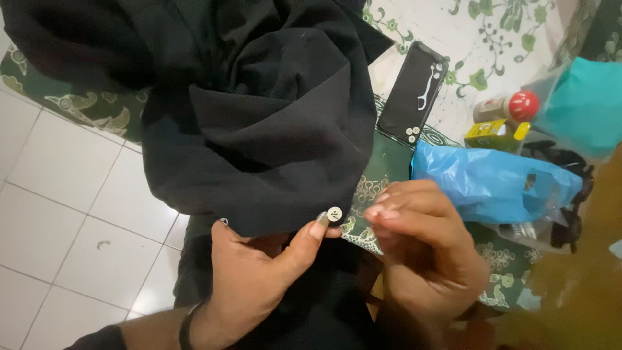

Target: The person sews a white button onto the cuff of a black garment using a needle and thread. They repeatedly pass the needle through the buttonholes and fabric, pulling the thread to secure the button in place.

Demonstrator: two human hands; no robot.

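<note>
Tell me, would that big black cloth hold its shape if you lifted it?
Probably not. The black cloth lies in soft folds and droops over the left hand, so it looks floppy. It likely slides little, since the thumb pins a small white button against its edge.

Black garment (259, 110), bunched in loose folds, hangs over the lap with its lower edge turned up. A small pale four-hole button (334, 214) sits flat against that edge.

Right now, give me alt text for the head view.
The left hand pins a small grey button against the edge of black fabric, while the right hand pinches its fingertips beside it. A phone and blue bag lie behind.
</note>
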